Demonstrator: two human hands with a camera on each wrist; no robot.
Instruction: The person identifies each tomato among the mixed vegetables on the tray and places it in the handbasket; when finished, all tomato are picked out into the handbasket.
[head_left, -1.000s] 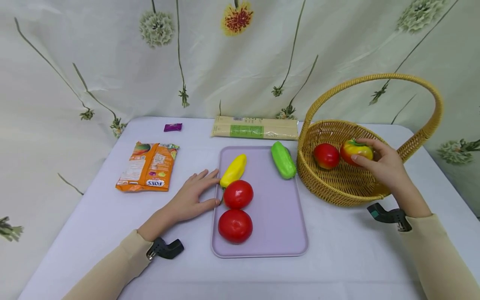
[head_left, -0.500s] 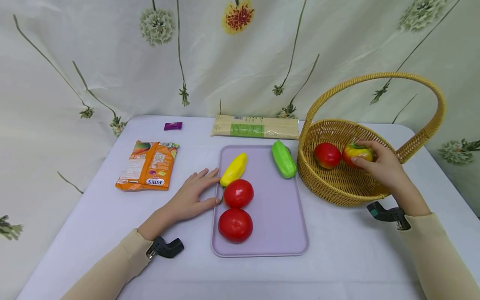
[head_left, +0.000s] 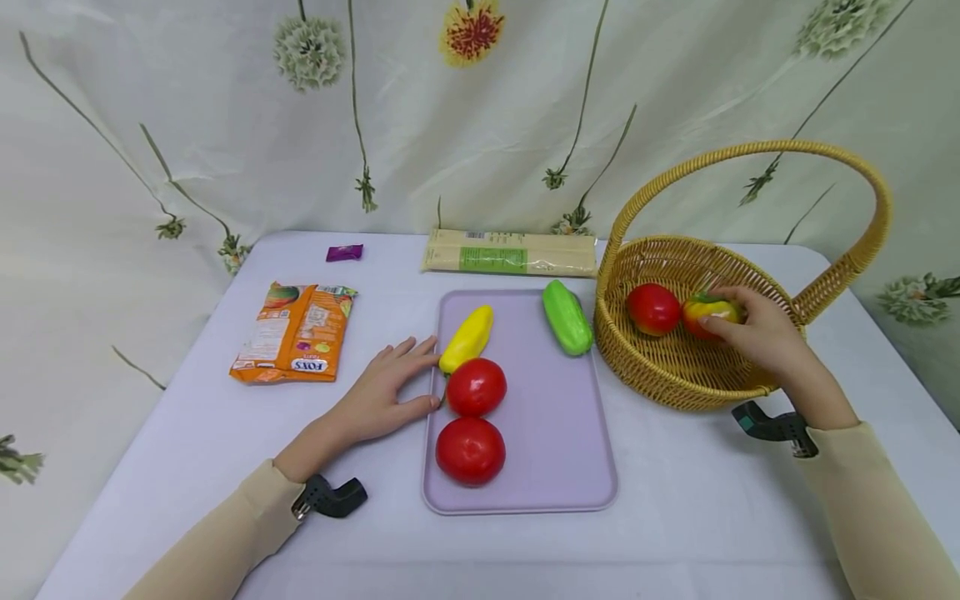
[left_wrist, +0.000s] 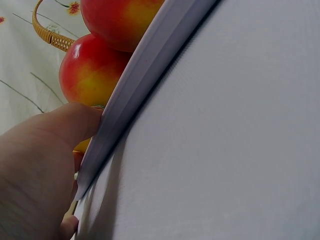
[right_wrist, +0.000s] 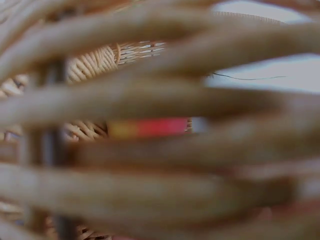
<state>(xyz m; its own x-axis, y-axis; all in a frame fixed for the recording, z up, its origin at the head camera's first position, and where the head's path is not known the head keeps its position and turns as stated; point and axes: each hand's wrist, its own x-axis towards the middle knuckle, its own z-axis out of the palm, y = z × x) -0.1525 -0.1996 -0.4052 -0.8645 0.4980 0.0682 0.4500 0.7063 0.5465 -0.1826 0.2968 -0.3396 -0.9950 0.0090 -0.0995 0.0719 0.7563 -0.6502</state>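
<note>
My right hand (head_left: 761, 329) reaches into the wicker basket (head_left: 675, 398), fingers and thumb around a red-and-yellow fruit (head_left: 708, 315) with a green top. Beside that fruit sits a round red fruit (head_left: 654, 309). Blurred weave covers most of the right wrist view, with a red-and-yellow patch (right_wrist: 150, 128) showing through a gap. My left hand (head_left: 386, 396) lies with fingers spread, its fingertips at the left rim of the lilac tray (head_left: 555, 433). On the tray are a yellow pepper (head_left: 468, 340), two round red fruits (head_left: 477, 387), yellow lower down, and a green cucumber-like vegetable (head_left: 567, 318).
An orange snack bag (head_left: 296, 333) lies to the left, with a small purple wrapped sweet (head_left: 345, 252) behind it. Along the back lies a long beige packet (head_left: 510, 253) with a green label. The basket's tall handle (head_left: 750, 152) arches above the right side.
My right hand has lowered slightly in the basket, and the red-and-yellow fruit has turned a little with its green top showing more. My left hand keeps its place.
</note>
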